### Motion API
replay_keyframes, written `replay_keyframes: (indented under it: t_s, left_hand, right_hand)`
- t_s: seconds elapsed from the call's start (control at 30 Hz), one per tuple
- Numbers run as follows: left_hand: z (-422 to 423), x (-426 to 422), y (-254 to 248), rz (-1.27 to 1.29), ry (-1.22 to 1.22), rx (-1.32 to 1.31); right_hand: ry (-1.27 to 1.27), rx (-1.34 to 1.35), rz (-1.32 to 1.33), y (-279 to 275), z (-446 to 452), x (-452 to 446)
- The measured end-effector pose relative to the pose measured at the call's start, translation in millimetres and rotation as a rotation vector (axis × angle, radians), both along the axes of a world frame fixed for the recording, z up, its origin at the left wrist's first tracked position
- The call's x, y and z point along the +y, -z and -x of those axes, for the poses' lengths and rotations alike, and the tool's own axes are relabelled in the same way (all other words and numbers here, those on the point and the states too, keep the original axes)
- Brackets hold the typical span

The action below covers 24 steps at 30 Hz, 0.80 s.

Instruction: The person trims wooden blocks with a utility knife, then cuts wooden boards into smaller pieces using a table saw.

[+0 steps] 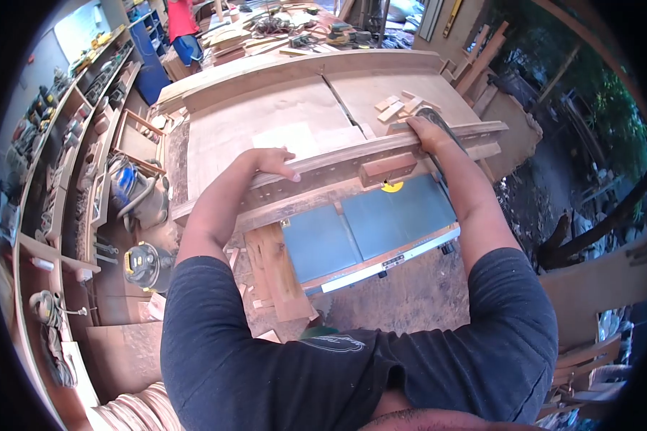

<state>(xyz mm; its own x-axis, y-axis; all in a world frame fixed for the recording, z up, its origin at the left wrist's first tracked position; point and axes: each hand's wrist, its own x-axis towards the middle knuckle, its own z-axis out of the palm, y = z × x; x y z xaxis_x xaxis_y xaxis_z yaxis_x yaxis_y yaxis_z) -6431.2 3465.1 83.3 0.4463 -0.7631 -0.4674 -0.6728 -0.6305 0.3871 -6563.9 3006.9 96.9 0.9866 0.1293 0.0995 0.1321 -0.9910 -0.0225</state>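
Observation:
A wide wooden crosscut sled [244, 108] spans the table saw, with a dark saw slot [341, 104] running through its base. My left hand [273, 164] grips the sled's near fence [316, 171], thumb on my side and fingers over the top. Farther right, my right hand [428, 133] is closed over the same fence, its fingertips beside a small wood piece [398, 128]. A reddish wood block [388, 169] sits on the fence's near face between my hands. Several short wood offcuts [391, 110] lie on the sled beyond my right hand.
The blue-grey saw table [320, 244] shows below the fence, with a yellow insert [392, 187]. Planks [274, 269] stand at its left. Shop vacuums [147, 264] and tool shelves [72, 129] line the left. Another person [182, 29] stands near a cluttered bench [266, 32] behind.

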Motion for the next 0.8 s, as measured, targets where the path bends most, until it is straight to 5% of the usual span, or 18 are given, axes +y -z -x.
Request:
replay_keyframes:
  t_s: [0.3,0.8]
  left_hand:
    - [49.2,4.4,13.8,0.032,-0.056,0.004]
    - [285.7,11.6,11.0,-0.015,-0.05,0.014]
  right_hand:
    - [-0.031,-0.008,0.044,13.4,22.9,-17.6]
    - [-0.039,0.009,0.037,-1.0,271.7,-1.1]
